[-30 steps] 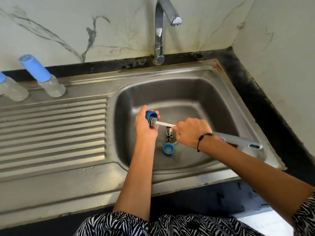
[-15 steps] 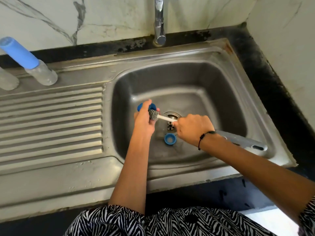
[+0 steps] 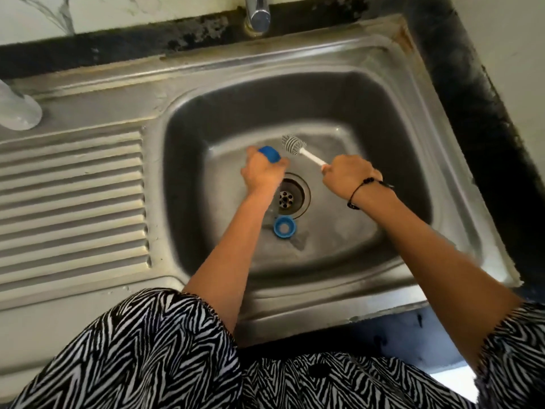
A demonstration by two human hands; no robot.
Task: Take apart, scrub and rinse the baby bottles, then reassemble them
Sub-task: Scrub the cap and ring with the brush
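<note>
Steel sink [image 3: 398,93] fills our view, its ribbed drainboard [image 3: 70,202] to the left. Nearest us, our zebra-print dress [image 3: 141,358] hangs below the rim. Next, a blue ring [image 3: 284,227] lies on the basin floor just beside the drain [image 3: 290,196]. Above the drain, our left hand [image 3: 261,174] curls its fingers round a blue cap [image 3: 269,154]. Our right hand [image 3: 346,175] grips the brush [image 3: 295,144], its bristles clear of the cap. Farther back, a clear bottle [image 3: 17,109] sits at the drainboard's corner, and the tap [image 3: 258,13] stands behind.
</note>
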